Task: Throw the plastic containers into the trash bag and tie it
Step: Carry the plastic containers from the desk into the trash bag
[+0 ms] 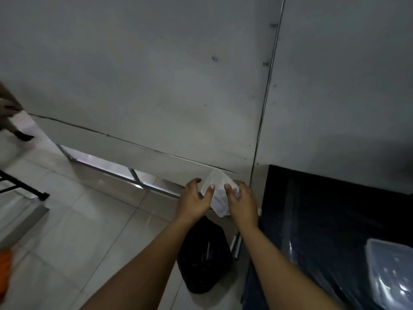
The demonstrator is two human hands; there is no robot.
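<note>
A person's two hands hold a clear plastic container (215, 193) in the air, out in front of a grey wall panel (156, 86) and above the floor (78, 220). The left hand (194, 201) has its thumb on the container's near face w/ the fingers reaching round the left side; the right hand (242, 201) grips the right side, thumb on top. The frame is motion-blurred, so the container may be a stack of two or one w/ a lid; that cannot be told.

The black trash bag (204, 253) sits on the floor, below the forearms and closer to the person than the container. Its mouth looks slumped rather than open, approx. closed from this angle. A second clear container (391, 274) lies near the right edge of the dark worktop (312, 220).

Risks from here: the held container is out beyond the bag, not over it, so a release now would drop it on the floor. W/ both hands occupied, neither can spread the bag's mouth; a toss at a collapsed opening would likely bounce off or tip the bag. The slick plastic could also slip from the grip. And tying too soon would leave the worktop container outside.
</note>
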